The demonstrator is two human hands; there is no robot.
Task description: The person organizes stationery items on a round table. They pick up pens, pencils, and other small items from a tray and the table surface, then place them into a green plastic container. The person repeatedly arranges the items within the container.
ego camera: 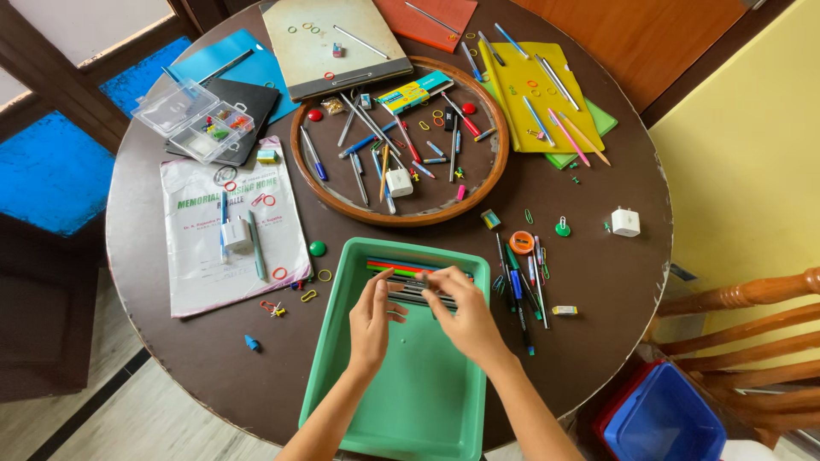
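Both hands — left hand [373,318]; right hand [462,314] — fingertips narrow on pens [416,286] in green tray [427,401]

A round dark brown table [598,282] is seen from above, its top lit evenly by soft daylight. To its right, a pale yellow wall [743,145] is met by a panel of orange-brown wood [649,38] at the top. A wooden chair [752,329] with turned rails is placed at the lower right, and a blue bin [662,423] with a red edge is set beneath it. At the left, dark wooden framing [60,94] is crossed over bright blue surfaces [47,175], and a pale pane is shown above. The floor [128,427] at the lower left is laid with light tiles bordered by a dark strip.
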